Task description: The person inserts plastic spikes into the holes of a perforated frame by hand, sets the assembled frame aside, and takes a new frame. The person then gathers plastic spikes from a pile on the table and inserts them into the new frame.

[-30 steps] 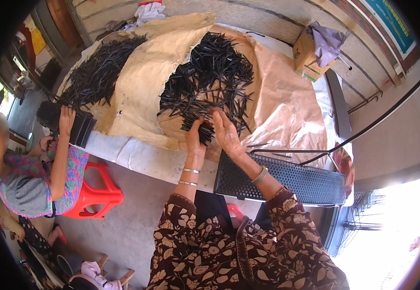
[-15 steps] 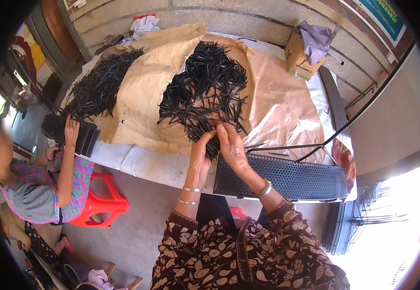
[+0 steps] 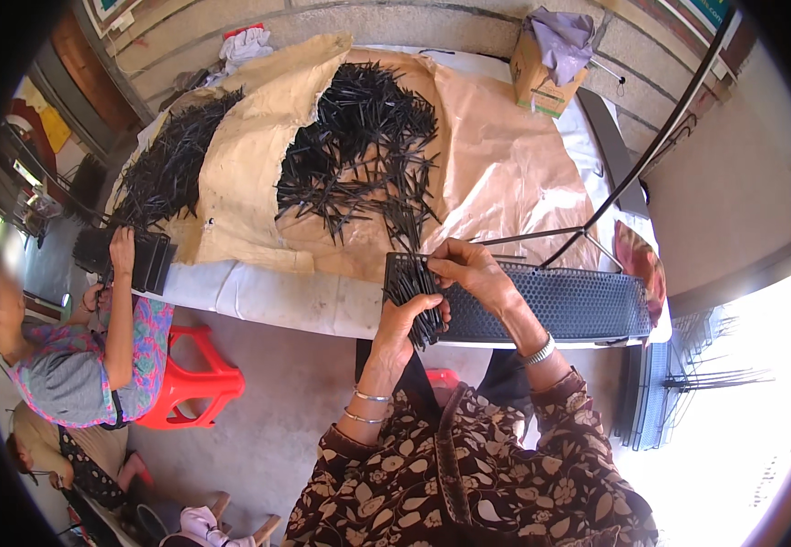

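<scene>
My left hand (image 3: 406, 324) is closed around a bundle of thin black pointed sticks (image 3: 412, 290), over the left end of a long black perforated tray (image 3: 550, 303). Just beside the bundle's upper part, my right hand (image 3: 479, 273) has thumb and fingers pinched together. What lies in that pinch, if anything, is too small to make out. Beyond my hands, a heap of similar black sticks (image 3: 373, 109) is spread on brown paper (image 3: 505, 164), some trailing down toward the bundle.
At the left, a co-worker's hand (image 3: 122, 251) rests at a dark block-shaped piece (image 3: 154, 260), near a red stool (image 3: 197, 383). Another stick heap (image 3: 177, 155) lies beyond a paper fold (image 3: 254, 164). A cardboard box (image 3: 541, 82) with a grey cloth stands far right. A thin black rod (image 3: 651, 150) rises at the right.
Both hands have come back from the edge of the heap to the tray's left end, carrying the bundle. My right hand has moved from the bundle's top to its right side. The view has shifted slightly.
</scene>
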A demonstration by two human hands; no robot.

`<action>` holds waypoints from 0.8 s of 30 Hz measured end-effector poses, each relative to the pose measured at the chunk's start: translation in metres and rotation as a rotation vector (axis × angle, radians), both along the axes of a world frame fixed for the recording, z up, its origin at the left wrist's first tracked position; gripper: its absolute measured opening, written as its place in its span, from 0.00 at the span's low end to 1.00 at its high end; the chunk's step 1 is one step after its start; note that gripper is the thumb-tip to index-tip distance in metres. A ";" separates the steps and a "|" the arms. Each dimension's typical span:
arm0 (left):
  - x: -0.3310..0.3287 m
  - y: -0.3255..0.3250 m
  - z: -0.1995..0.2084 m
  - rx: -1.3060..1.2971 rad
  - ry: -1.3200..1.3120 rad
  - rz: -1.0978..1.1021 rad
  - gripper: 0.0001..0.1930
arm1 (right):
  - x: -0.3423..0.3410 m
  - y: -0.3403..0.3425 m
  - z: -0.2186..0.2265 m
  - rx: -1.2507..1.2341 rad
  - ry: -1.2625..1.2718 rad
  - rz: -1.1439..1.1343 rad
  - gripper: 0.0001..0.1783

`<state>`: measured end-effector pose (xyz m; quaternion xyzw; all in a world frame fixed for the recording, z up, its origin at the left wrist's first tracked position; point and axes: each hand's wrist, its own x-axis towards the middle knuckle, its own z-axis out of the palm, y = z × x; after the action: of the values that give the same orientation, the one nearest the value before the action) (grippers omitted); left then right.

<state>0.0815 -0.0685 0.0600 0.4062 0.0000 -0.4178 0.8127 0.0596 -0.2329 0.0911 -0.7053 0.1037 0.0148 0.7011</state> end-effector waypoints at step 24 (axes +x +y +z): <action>-0.034 0.020 -0.027 0.006 0.172 0.097 0.07 | 0.017 0.015 -0.003 -0.062 -0.324 -0.359 0.06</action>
<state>0.0474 -0.0482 0.0329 0.3709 0.0906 -0.4110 0.8278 0.0768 -0.2183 0.0881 -0.6898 0.1143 -0.2266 0.6781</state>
